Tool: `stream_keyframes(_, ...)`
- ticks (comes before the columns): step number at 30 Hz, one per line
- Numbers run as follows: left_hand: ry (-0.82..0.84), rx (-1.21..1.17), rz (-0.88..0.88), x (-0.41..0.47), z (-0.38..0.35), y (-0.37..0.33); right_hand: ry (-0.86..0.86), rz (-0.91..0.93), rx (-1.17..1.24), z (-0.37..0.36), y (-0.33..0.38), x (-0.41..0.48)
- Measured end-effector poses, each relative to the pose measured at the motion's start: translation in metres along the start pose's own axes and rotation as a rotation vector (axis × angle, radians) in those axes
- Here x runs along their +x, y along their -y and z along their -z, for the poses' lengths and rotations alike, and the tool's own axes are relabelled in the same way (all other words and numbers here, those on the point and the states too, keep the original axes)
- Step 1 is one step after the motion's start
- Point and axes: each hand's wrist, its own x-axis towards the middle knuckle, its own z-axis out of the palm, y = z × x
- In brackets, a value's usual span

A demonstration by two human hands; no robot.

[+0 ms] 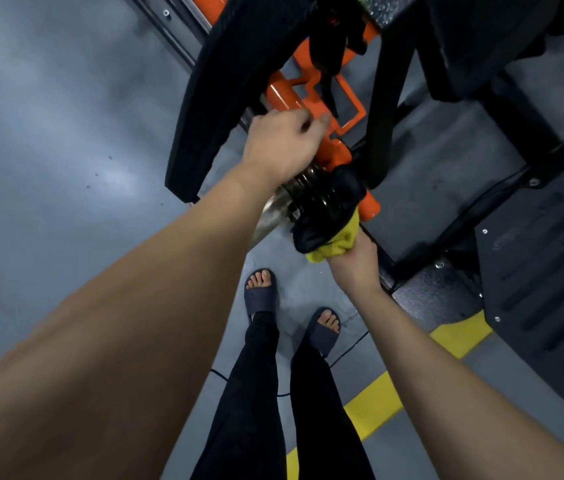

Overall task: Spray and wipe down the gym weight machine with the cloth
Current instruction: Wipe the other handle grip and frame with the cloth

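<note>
Head view: grips yellow cloth (337, 244) in right hand (356, 259), presses it against black grip (325, 209); curls left hand (282, 145) round orange bar (336, 154). Stands in sandals (260, 296).

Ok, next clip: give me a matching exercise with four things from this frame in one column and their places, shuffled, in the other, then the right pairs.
Column one:
1. yellow cloth
2. orange metal bar of the weight machine
3. yellow painted floor stripe
4. dark blue slide sandals

Column two:
A. on the person's feet
B. bunched in the right hand
C. running beside the black ridged plate
D. partly hidden behind the left hand

Pairs: 1-B, 2-D, 3-C, 4-A.
</note>
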Motion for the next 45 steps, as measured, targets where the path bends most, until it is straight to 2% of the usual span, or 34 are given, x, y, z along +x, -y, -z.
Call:
stream_keyframes(2, -0.004, -0.059, 0.006, 0.004, 0.0, 0.006, -0.036, -0.031, 0.044, 0.0, 0.002, 0.0)
stream_keyframes(5, 0.031, -0.285, 0.164, 0.018, 0.003, 0.023, -0.166, 0.04, 0.063, -0.007, 0.029, -0.001)
stream_keyframes(7, 0.041, -0.496, 0.292, 0.032, 0.008, 0.041, -0.258, 0.194, 0.03, -0.012, 0.061, 0.001)
stream_keyframes(9, 0.044, -0.539, 0.348, 0.034, 0.011, 0.054, -0.218, 0.394, -0.148, -0.013, 0.091, 0.016)
stream_keyframes(10, 0.032, -0.446, 0.341, 0.032, 0.013, 0.058, -0.169, 0.439, -0.262, -0.011, 0.104, 0.024)
stream_keyframes(12, -0.062, -0.218, 0.208, 0.029, 0.016, 0.063, -0.101, 0.454, -0.446, -0.006, 0.118, 0.04)
stream_keyframes(13, -0.118, -0.205, 0.101, 0.024, 0.016, 0.062, -0.081, 0.458, -0.481, -0.005, 0.119, 0.044)
stream_keyframes(15, -0.104, -0.303, -0.019, 0.014, 0.014, 0.052, -0.058, 0.48, -0.488, -0.001, 0.114, 0.045)
stream_keyframes(18, -0.007, -0.323, -0.088, 0.006, -0.004, 0.041, -0.049, 0.443, -0.442, 0.002, 0.093, 0.039)
stream_keyframes(22, 0.033, -0.232, -0.1, 0.012, -0.008, 0.032, -0.169, 0.333, -0.089, -0.001, 0.053, 0.017)
stream_keyframes(26, 0.026, -0.274, -0.085, 0.012, -0.005, 0.035, -0.153, 0.242, 0.078, -0.002, 0.047, 0.003)
stream_keyframes(30, 0.07, -0.417, -0.05, 0.014, -0.005, 0.04, -0.209, 0.315, 0.055, -0.004, 0.046, 0.011)
stream_keyframes(36, 0.074, -0.544, -0.012, 0.021, 0.002, 0.049, -0.157, 0.27, -0.003, -0.002, 0.037, 0.01)
stream_keyframes(38, 0.078, -0.558, 0.06, 0.027, 0.006, 0.056, -0.174, 0.218, -0.011, -0.005, 0.03, 0.003)
stream_keyframes(40, 0.048, -0.469, 0.124, 0.032, 0.011, 0.065, -0.169, 0.187, 0.027, -0.007, 0.021, -0.002)
stream_keyframes(42, -0.033, -0.328, 0.078, 0.029, 0.016, 0.063, -0.142, 0.167, 0.084, -0.008, 0.013, -0.004)
stream_keyframes(45, -0.106, -0.225, -0.151, 0.007, 0.004, 0.039, -0.136, 0.144, 0.111, -0.01, 0.008, -0.004)
